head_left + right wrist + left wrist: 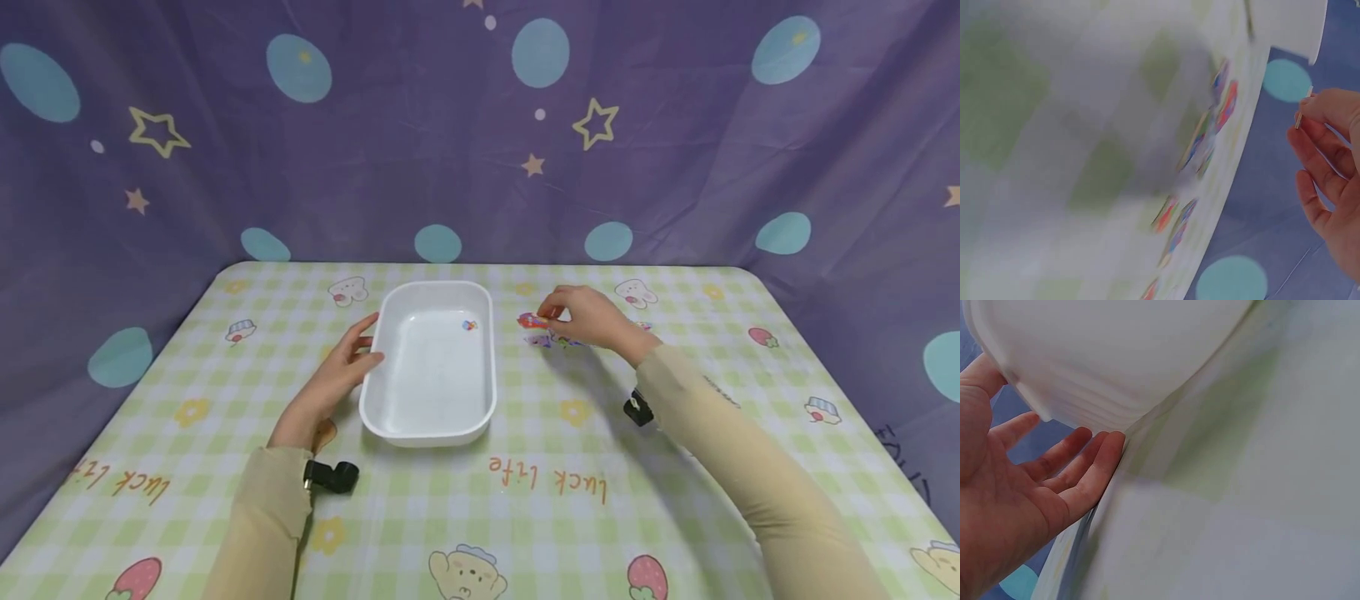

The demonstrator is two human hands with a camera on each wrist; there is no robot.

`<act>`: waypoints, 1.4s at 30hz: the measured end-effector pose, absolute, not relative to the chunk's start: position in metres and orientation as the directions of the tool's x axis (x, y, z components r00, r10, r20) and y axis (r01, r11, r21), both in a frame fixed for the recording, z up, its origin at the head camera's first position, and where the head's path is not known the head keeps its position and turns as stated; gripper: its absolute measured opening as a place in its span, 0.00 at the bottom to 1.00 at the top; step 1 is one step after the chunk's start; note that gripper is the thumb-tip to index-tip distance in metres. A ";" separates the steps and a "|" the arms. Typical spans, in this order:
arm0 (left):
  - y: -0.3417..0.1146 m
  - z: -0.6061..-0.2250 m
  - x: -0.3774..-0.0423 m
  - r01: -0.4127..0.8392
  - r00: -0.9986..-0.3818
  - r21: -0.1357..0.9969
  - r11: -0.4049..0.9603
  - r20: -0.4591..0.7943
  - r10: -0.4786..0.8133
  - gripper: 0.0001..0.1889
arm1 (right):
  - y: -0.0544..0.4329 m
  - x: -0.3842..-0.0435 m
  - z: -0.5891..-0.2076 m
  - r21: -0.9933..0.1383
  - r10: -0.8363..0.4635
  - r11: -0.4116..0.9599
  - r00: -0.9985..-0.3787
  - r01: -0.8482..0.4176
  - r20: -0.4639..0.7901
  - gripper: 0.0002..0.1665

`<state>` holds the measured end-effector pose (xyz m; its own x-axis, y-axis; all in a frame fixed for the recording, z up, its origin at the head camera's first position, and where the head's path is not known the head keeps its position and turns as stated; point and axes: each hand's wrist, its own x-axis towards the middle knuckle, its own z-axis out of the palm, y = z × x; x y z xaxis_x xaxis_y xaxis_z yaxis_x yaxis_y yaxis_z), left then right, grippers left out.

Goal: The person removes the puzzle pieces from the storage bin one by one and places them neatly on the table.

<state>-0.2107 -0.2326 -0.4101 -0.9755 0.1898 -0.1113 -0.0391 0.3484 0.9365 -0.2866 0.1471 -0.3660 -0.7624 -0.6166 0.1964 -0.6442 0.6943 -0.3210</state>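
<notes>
My left hand (341,371) rests against the left side of a white rectangular tray (431,437). Its thumb is at the rim, and in the left wrist view the loosely spread fingers (1100,465) touch the outer wall. Right of the tray, my right hand (588,317) pinches a thin flat red piece (531,321) between thumb and fingertips, above the table. The right wrist view shows that piece (1304,109) edge-on. Several colourful flat pieces (538,341) lie on the table beneath this hand, partly hidden by it. One small multicoloured piece (469,326) lies inside the tray near its far right corner.
A green-and-white checked cloth (540,533) with printed pictures and lettering covers the table. Behind the table's far edge hangs a purple curtain (420,150) with stars and blue ovals. Each wrist carries a small black device (333,477).
</notes>
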 end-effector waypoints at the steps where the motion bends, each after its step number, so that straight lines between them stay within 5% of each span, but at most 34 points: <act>1: -0.233 -0.410 -0.211 -0.040 -0.975 0.936 0.350 -0.112 0.189 0.35 | 0.151 -0.287 -0.367 -0.322 -0.610 0.701 -0.769 -0.636 0.191 0.10; 13: -0.232 -0.411 -0.211 -0.037 -0.975 0.935 0.353 -0.112 0.194 0.35 | 0.200 -0.283 -0.383 -0.364 -0.517 0.774 -0.849 -0.518 0.107 0.11; 42: -0.231 -0.404 -0.206 -0.058 -0.974 0.933 0.356 -0.131 0.184 0.34 | 0.247 -0.280 -0.408 -0.380 -0.458 0.816 -0.888 -0.436 0.036 0.09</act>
